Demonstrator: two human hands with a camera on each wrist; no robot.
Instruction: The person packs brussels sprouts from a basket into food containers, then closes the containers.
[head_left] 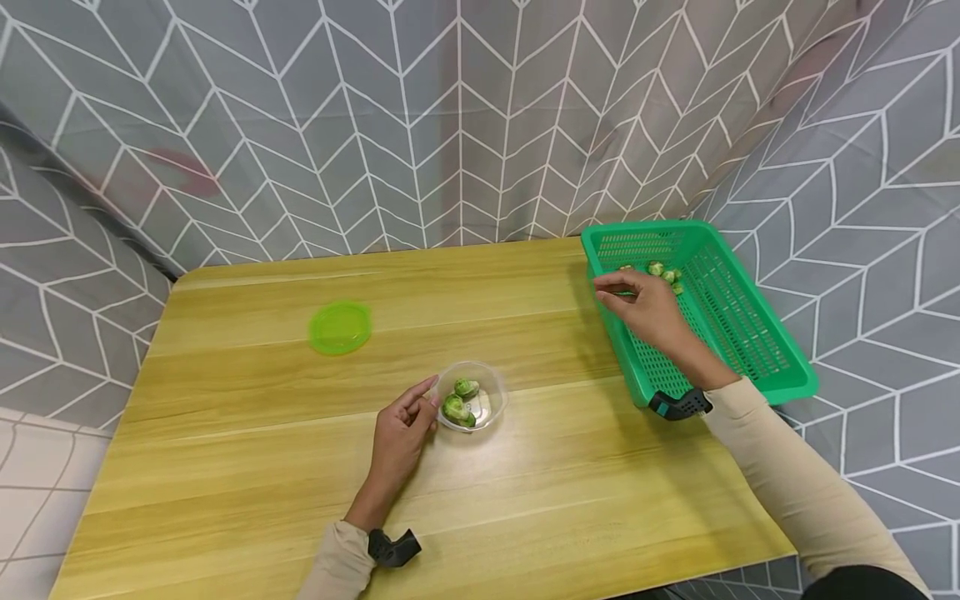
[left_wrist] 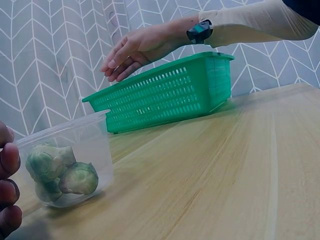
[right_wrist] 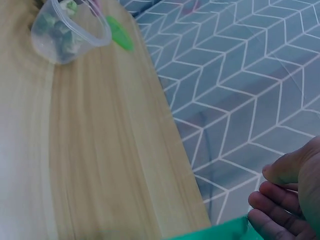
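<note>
A clear plastic container (head_left: 492, 402) stands on the table with several Brussels sprouts (head_left: 456, 407) inside; the left wrist view shows these sprouts (left_wrist: 62, 170) through its wall. My left hand (head_left: 401, 433) holds the container's left side, thumb and fingertips at the rim. Over the near left part of a green plastic basket (head_left: 780, 367) hovers my right hand (head_left: 648, 312), fingers loosely bent and nothing visible between them. More Brussels sprouts (head_left: 657, 268) lie at the basket's far end, partly hidden behind this hand.
A bright green round lid (head_left: 340, 327) lies flat on the wooden table (head_left: 247, 433), behind and left of the container. Patterned grey curtains (head_left: 420, 125) hang along the back and right side. The basket stands at the table's right edge.
</note>
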